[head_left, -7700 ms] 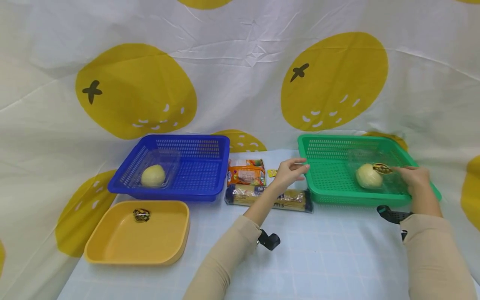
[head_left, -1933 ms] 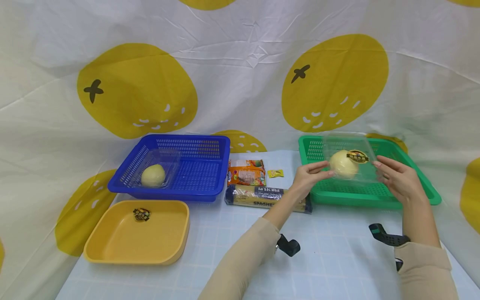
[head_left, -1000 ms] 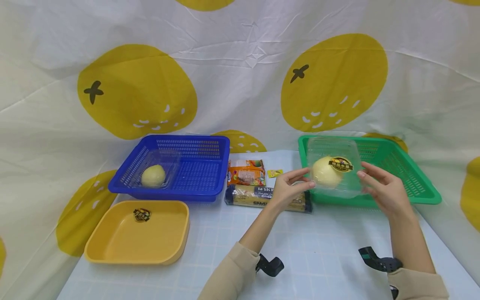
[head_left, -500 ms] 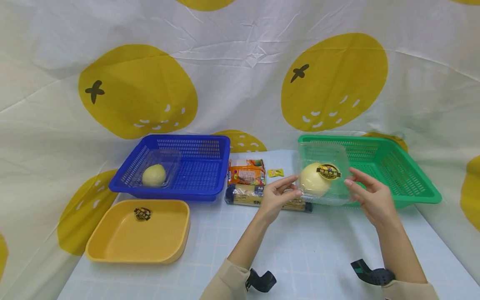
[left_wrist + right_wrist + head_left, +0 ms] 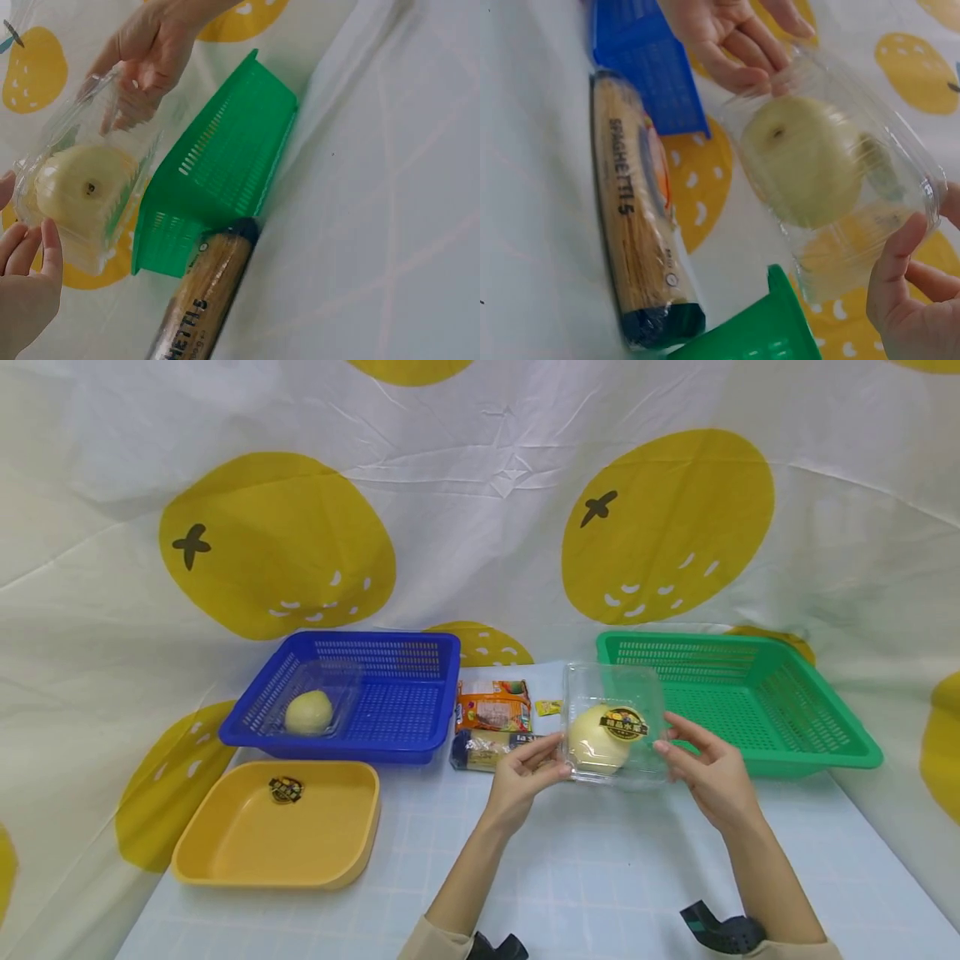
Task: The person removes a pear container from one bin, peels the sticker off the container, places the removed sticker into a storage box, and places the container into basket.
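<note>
Both hands hold a clear plastic clamshell box (image 5: 645, 681) above the table, tilted to face the head camera. Inside it sits a round, pale yellow fruit (image 5: 595, 745), and a black and gold label (image 5: 624, 723) is on the lid. My left hand (image 5: 521, 781) pinches the box's lower left edge between thumb and fingers. At its right edge, my right hand (image 5: 708, 772) pinches it the same way. From beneath, the right wrist view shows the dark spot on the fruit (image 5: 86, 184) (image 5: 802, 161). The box overlaps the left end of the green basket (image 5: 757, 727) in the head view.
A blue basket (image 5: 397, 714) at the left holds another clear box with a pale fruit (image 5: 308, 713). Before it stands a yellow tray (image 5: 300, 843) with a label (image 5: 286, 790) inside. A spaghetti pack (image 5: 480, 750), an orange packet (image 5: 492, 707) and a small yellow packet (image 5: 548, 707) lie between the baskets.
The clamshell box, earlier in the green basket, has been lifted out by both hands. Over the last two seconds it has moved left and nearer to me, partly covering the spaghetti pack.
</note>
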Motion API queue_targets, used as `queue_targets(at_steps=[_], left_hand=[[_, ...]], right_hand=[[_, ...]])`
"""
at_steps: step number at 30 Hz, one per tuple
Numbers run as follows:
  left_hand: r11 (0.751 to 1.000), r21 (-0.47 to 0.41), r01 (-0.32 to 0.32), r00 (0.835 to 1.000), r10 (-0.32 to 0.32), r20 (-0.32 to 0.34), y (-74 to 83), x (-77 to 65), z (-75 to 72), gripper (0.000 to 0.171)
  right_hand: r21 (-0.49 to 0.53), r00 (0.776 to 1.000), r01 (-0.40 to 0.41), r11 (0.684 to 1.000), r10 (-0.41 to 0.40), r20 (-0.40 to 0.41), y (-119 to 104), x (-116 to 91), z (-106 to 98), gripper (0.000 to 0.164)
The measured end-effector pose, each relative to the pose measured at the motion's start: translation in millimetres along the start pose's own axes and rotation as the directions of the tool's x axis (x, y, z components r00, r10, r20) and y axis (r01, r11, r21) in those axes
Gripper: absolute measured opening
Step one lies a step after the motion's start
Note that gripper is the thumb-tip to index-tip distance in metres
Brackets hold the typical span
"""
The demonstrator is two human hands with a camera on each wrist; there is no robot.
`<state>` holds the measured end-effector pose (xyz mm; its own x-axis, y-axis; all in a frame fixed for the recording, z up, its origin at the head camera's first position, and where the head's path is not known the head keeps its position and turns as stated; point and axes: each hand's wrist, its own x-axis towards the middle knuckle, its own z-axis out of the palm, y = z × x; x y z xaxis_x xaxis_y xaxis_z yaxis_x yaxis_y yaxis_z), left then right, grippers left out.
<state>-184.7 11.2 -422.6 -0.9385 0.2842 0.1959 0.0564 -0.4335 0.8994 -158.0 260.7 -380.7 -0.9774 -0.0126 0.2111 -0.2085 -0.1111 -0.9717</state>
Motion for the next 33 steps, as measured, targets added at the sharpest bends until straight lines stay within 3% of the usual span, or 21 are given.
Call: queue_targets(at_steps=[9,17,22,27,33], left_hand=[[1.000,-0.005,-0.012,1.000,0.012,-0.016,0.8,-16.6,-16.2,0.051],[1.000,-0.006,-0.011,0.998,0.010,-0.068,4.3,-32.1,-27.4,0.054],[1.000,-0.005,0.010,0.997,-0.011,-0.077,3.9,-44.0,-41.0,0.055],[1.000,0.013,0.003,0.998,-0.003,-0.063,3.6,-56.7,-56.2,0.055],[0.998,0.055,-0.006,0.997,0.010,-0.081,5.8,-67.8,-67.7,0.054]], right_hand=[[-0.054,1.000,-0.019,0.998,0.019,0.014,8.8,-5.8,16.8,0.055],[-0.073,0.999,-0.014,0.997,0.017,0.040,17.0,-9.4,33.0,0.060],[-0.101,0.998,0.003,0.995,0.003,0.065,25.0,-11.2,46.6,0.063],[-0.093,0.993,0.023,0.995,-0.013,0.114,34.4,-15.4,58.1,0.066],[-0.156,0.992,0.026,0.987,-0.006,0.127,45.6,-19.5,68.5,0.068]])
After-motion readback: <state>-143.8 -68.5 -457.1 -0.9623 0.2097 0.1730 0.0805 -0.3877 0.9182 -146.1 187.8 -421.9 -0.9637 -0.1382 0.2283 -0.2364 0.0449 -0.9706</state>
